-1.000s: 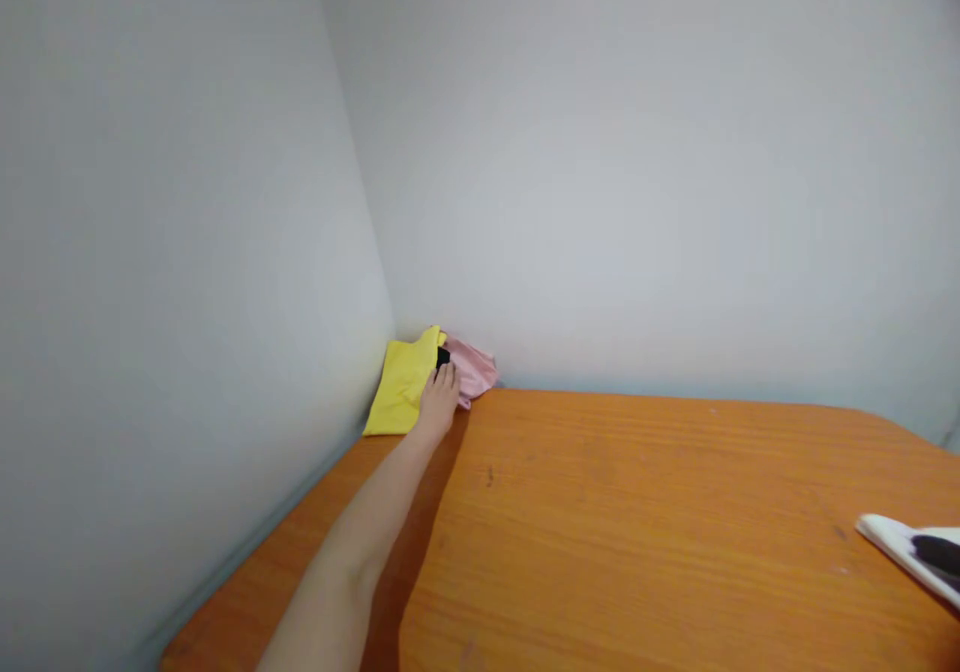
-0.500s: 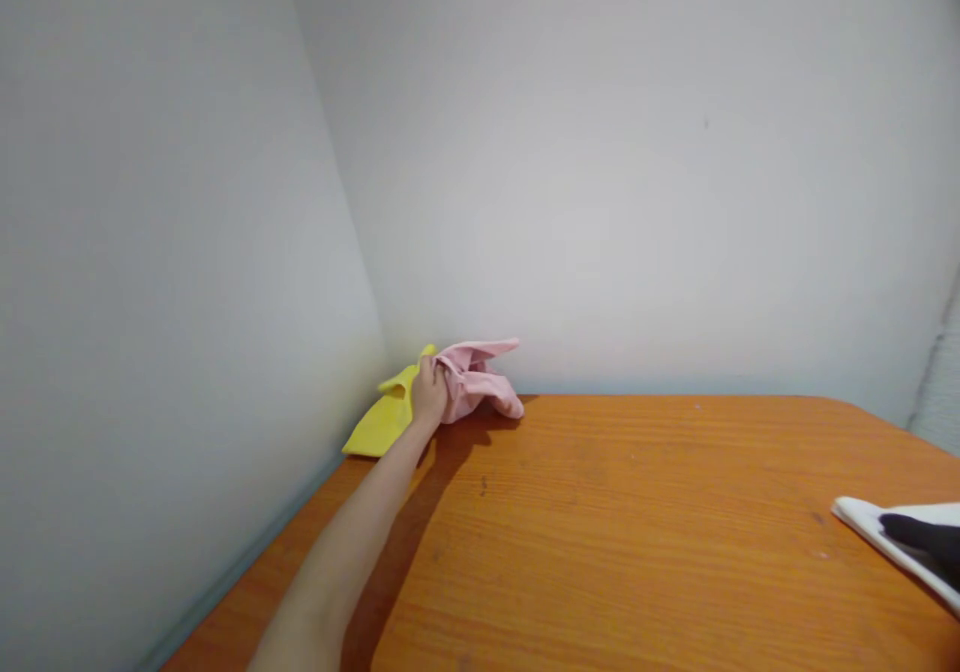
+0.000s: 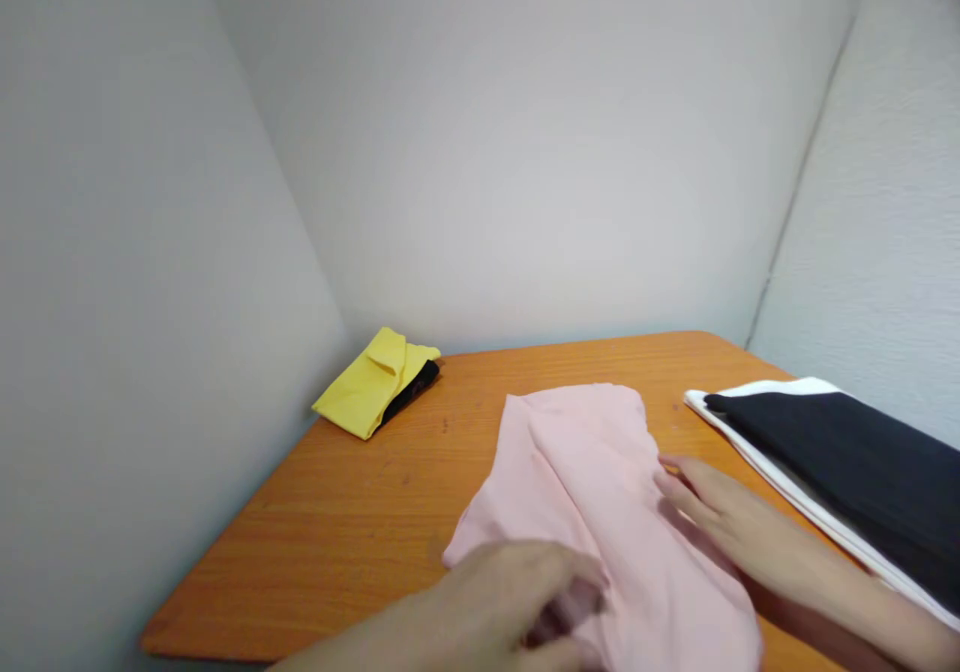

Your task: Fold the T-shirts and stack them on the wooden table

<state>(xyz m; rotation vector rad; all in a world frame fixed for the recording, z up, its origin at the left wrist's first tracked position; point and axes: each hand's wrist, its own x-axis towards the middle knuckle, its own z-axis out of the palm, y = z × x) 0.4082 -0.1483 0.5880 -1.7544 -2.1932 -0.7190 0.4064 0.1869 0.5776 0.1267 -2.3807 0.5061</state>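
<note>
Pink cloth | left hand seemingly pinching it | right hand flat, cloth's near edge cut off

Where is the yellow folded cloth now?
The yellow folded cloth lies at the far left corner of the orange wooden table, beside the wall, on a black item.

A rumpled pale pink garment lies spread flat, lower centre of the frame, on the orange tabletop.

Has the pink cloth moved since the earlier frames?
Yes. The pink cloth left the corner beside the yellow cloth and now lies nearer, mid-table, under both hands.
</note>
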